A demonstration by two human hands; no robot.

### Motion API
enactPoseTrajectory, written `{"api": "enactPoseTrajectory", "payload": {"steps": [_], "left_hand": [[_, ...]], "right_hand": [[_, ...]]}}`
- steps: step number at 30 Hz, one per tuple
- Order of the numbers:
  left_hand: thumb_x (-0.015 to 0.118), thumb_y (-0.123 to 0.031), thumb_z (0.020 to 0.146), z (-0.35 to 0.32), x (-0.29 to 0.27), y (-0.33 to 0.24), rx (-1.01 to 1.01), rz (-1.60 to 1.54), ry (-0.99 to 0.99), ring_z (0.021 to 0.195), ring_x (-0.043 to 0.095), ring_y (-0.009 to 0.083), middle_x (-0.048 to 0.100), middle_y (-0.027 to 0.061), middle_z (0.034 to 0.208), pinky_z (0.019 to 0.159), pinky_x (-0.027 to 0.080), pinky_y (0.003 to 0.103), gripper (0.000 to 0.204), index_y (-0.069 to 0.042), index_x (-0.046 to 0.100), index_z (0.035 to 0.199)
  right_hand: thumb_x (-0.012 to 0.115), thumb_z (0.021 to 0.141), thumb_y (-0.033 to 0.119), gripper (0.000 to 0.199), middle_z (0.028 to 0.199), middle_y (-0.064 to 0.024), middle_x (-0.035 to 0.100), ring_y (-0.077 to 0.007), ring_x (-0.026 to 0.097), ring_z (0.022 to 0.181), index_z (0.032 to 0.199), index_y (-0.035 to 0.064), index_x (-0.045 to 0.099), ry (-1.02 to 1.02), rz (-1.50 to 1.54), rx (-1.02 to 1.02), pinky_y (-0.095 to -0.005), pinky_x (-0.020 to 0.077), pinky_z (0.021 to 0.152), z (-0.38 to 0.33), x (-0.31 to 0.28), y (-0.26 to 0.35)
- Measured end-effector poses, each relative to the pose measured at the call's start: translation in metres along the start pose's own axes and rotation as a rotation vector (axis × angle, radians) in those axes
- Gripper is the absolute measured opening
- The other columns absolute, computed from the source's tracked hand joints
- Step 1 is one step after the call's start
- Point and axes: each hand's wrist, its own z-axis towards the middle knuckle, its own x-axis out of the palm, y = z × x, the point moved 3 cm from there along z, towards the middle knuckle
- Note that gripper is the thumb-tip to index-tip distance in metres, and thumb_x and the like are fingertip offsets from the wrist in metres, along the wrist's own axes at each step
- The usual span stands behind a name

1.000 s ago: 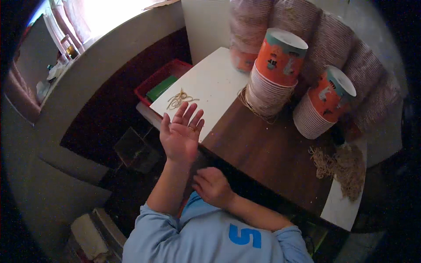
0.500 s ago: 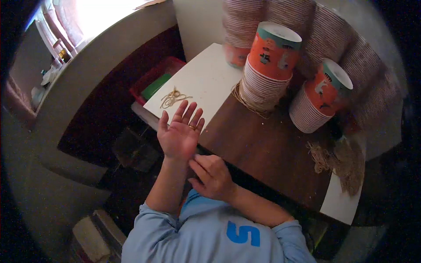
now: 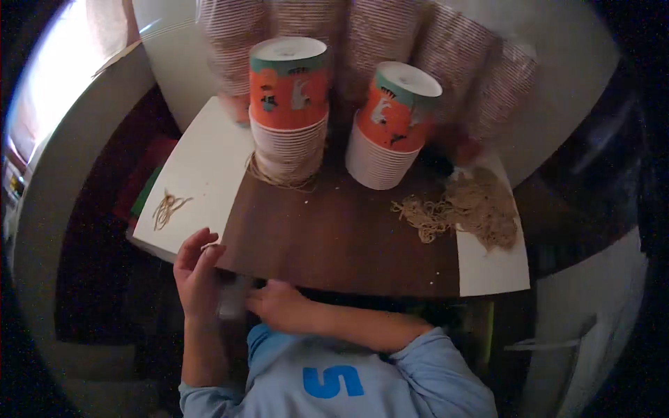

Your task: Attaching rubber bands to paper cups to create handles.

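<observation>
My left hand [image 3: 196,270] is raised at the front edge of the brown tabletop, fingers loosely bent and nothing seen between them. My right hand [image 3: 281,305] is just to its right, in front of my body; its fingers are blurred. A pale smeared patch shows between the two hands, too blurred to name. Beyond them stands a tall stack of upside-down orange and green paper cups [image 3: 289,97], with string looped round its foot. A second, tilted stack of cups [image 3: 394,125] is to its right.
Plastic-wrapped stacks of cups [image 3: 380,42] line the back. A tangled heap of brown string [image 3: 484,209] lies at the right, over the white table [image 3: 495,272]. A few strands of string [image 3: 167,209] lie at the left, near a red and green bin [image 3: 146,177].
My view has swung right, so the table appears further left. My left hand has turned from palm up to sideways, its fingers bending. My right hand has come away from the left wrist.
</observation>
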Motion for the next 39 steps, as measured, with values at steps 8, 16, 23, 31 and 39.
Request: {"api": "enactPoseTrajectory", "payload": {"steps": [8,16,23,31,39], "left_hand": [[0.061,0.000,0.079,-0.014,0.013,0.016,-0.076,0.328,0.250,0.091,0.057,0.0132,0.061,0.0054,0.097,0.081,0.045,0.025,0.023,0.000,0.059,0.102],[0.066,-0.011,0.077,-0.003,0.089,0.082,0.219,0.493,0.577,0.097,0.056,0.0235,0.056,0.0104,0.103,0.083,0.046,0.031,0.028,-0.002,0.059,0.103],[0.072,-0.031,0.073,0.053,0.189,0.097,0.325,0.558,0.592,0.116,0.043,0.0308,0.043,0.0193,0.124,0.097,0.036,0.039,0.073,-0.002,0.036,0.130],[0.077,-0.036,0.061,0.100,0.269,0.103,0.682,0.731,0.325,0.112,0.045,0.0388,0.043,0.0243,0.123,0.092,0.040,0.044,0.092,0.000,0.029,0.131],[0.075,-0.030,0.066,0.106,0.228,0.125,0.747,0.675,0.356,0.107,0.050,0.0354,0.049,0.0213,0.117,0.090,0.042,0.042,0.081,0.000,0.035,0.129]], "right_hand": [[0.062,0.071,0.008,0.045,0.125,-0.0191,0.045,-0.0329,0.047,0.112,0.115,0.0036,0.054,-0.356,-0.620,0.113,-0.0402,0.0399,0.091,0.007,-0.211,-0.041],[0.072,0.066,0.016,0.033,0.096,-0.0134,0.059,-0.0303,0.057,0.088,0.094,0.0034,0.061,-0.469,-0.925,0.321,-0.0383,0.0467,0.078,0.020,-0.341,-0.123],[0.070,0.065,0.009,0.019,0.082,-0.0127,0.059,-0.0274,0.059,0.077,0.077,0.0007,0.059,-0.541,-0.764,0.254,-0.0341,0.0498,0.066,0.043,-0.355,-0.131],[0.069,0.066,0.007,0.022,0.084,-0.0146,0.055,-0.0311,0.055,0.083,0.081,0.0007,0.053,-0.590,-0.675,0.104,-0.0375,0.0455,0.073,0.053,-0.367,-0.119],[0.057,0.085,0.015,0.019,0.097,-0.0095,0.059,-0.0212,0.056,0.088,0.100,0.0026,0.055,-1.155,-0.629,0.048,-0.0328,0.0448,0.079,0.007,-0.414,0.024]]}}
